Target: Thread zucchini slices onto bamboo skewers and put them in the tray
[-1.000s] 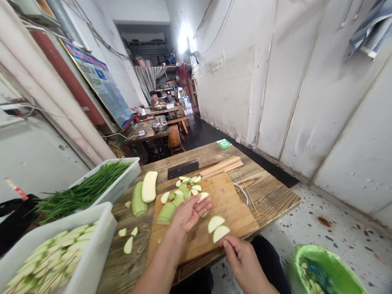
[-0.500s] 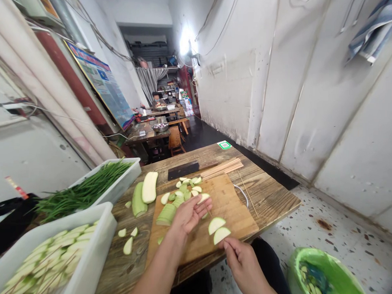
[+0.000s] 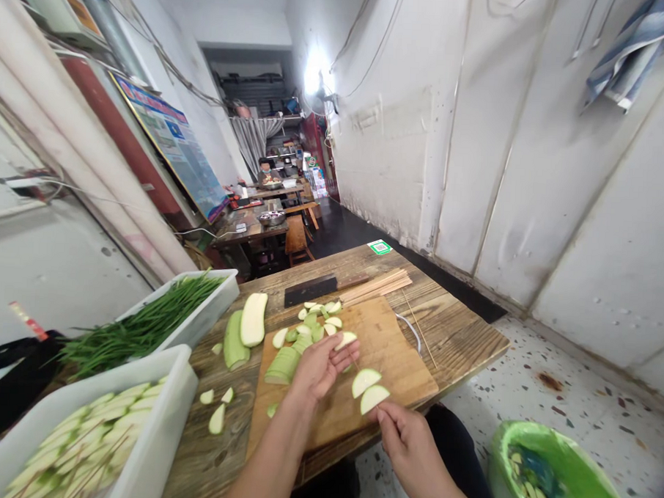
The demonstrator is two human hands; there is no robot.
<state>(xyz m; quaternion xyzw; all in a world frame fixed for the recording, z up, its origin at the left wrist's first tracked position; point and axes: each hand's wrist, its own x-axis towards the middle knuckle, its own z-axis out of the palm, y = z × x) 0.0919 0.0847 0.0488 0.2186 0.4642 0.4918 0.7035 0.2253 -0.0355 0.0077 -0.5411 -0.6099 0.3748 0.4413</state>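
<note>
My left hand [image 3: 320,369] is over the cutting board [image 3: 373,317], its fingers curled around a pale half-round zucchini slice [image 3: 346,341]. My right hand [image 3: 409,437] pinches the near end of a thin wooden skewer, mostly hidden by the slices on it. Two half-round zucchini slices [image 3: 374,401] are threaded there, just in front of my right fingertips, and the skewer points toward my left hand. Behind my left hand lie a row of cut green slices [image 3: 283,364] and several loose pieces [image 3: 311,318] on the board.
Beyond the board lie a cleaver [image 3: 311,289] and a bundle of skewers [image 3: 382,284]. Left of it are zucchini halves [image 3: 253,319]. White bins of green stalks [image 3: 158,311] and skewered slices [image 3: 87,436] stand farther left. A green bucket [image 3: 586,473] is on the floor at right.
Both hands keep almost the same pose. The two skewered slices have shifted very slightly to the left.
</note>
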